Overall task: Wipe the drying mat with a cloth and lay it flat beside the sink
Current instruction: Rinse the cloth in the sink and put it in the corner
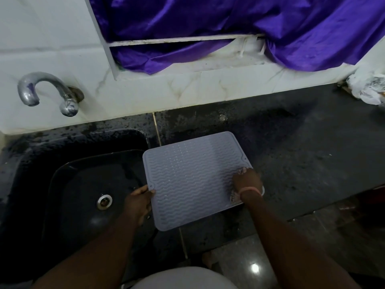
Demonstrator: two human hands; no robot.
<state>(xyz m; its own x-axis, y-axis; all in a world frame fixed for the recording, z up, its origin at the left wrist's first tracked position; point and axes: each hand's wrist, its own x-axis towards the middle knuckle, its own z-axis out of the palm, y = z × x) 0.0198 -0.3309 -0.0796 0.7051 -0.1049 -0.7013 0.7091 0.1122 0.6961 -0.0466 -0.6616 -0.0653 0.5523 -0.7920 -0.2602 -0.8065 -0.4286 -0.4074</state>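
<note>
My left hand pinched the near left edge of the drying mat, which lay on the dark worktop just beside the sink, its left edge hanging a little over the basin. My right hand pressed a pale cloth onto the mat's right side, my grip closed around it. To wipe well, I thought I should keep the left grip firm and rub along the wavy ridges away from my right grip. I saw no words or brand anywhere.
</note>
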